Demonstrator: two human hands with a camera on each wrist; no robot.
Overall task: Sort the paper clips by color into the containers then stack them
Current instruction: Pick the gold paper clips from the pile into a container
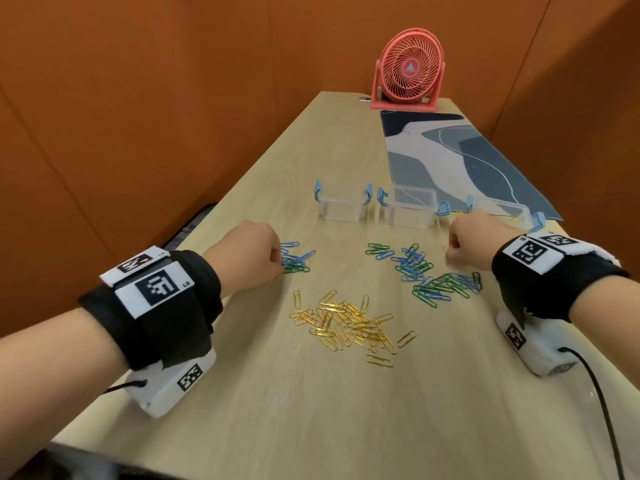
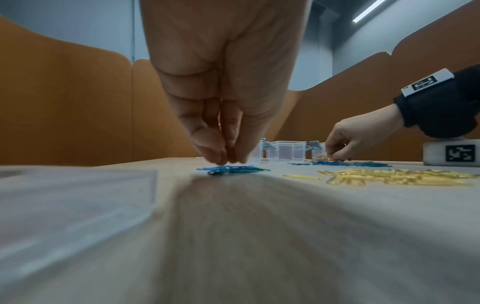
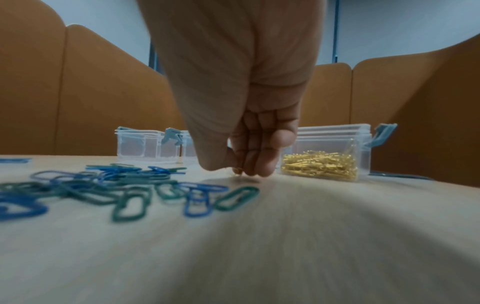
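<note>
1. While the left hand point(image 1: 251, 249) pinches down with bunched fingertips on a small blue-and-green wire paper clip pile point(image 1: 294, 259), the right hand point(image 1: 472, 237) pinches one gold wire paper clip point(image 3: 237, 170) just above the tabletop point(image 1: 311, 410).
2. Three clear plastic containers point(image 1: 341, 206) stand beyond both hands; the one beyond the right hand holds gold clips.

The left hand point(image 1: 247, 249) hides its own fingertips from the head view. Whatever the right hand point(image 3: 244, 144) pinches is too blurred to identify. The worktop point(image 2: 233, 236) nearest both wrists is smeared.
</note>
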